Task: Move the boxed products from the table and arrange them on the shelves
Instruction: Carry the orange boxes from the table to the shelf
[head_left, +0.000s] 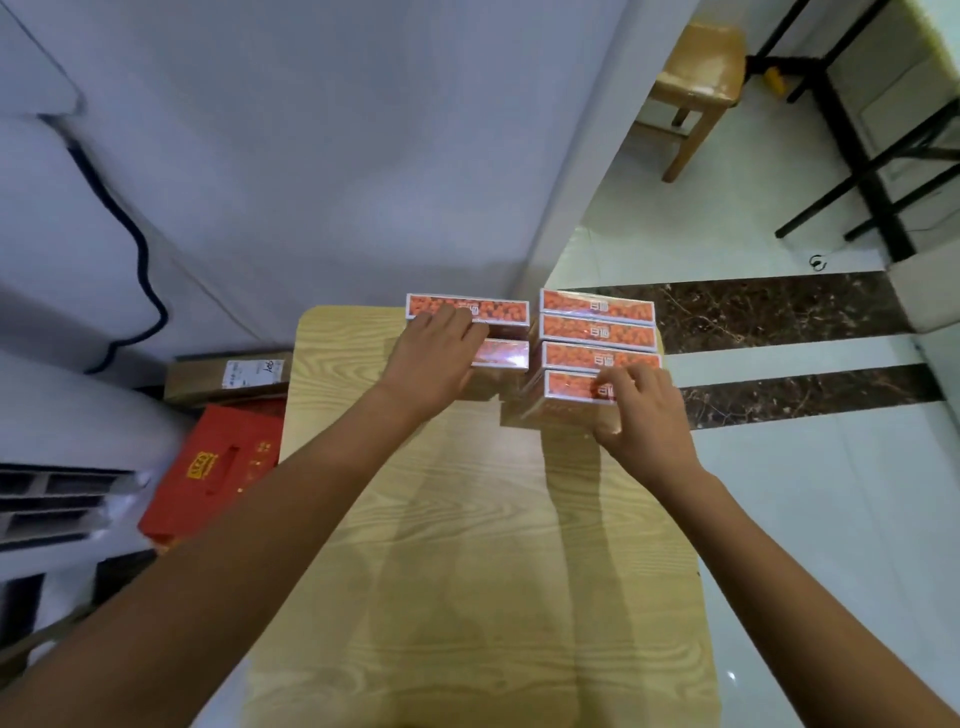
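Several orange-red boxed products stand at the far end of the light wooden table (467, 545). A left pair of boxes has a far box (498, 307) and a nearer box (503, 354). My left hand (434, 358) lies over both, fingers curled on the far box's top edge. On the right, a row of several boxes (597, 332) stands close together. My right hand (641, 415) grips the nearest box (569, 387) of that row, thumb on its front, fingers on its top. No shelf is in view.
A red gift bag (218, 467) and a brown carton (228, 374) lie on the floor left of the table. A white appliance (67, 457) and black cable (140, 249) stand further left. A wooden stool (696, 83) and black frame (857, 156) are at the back right.
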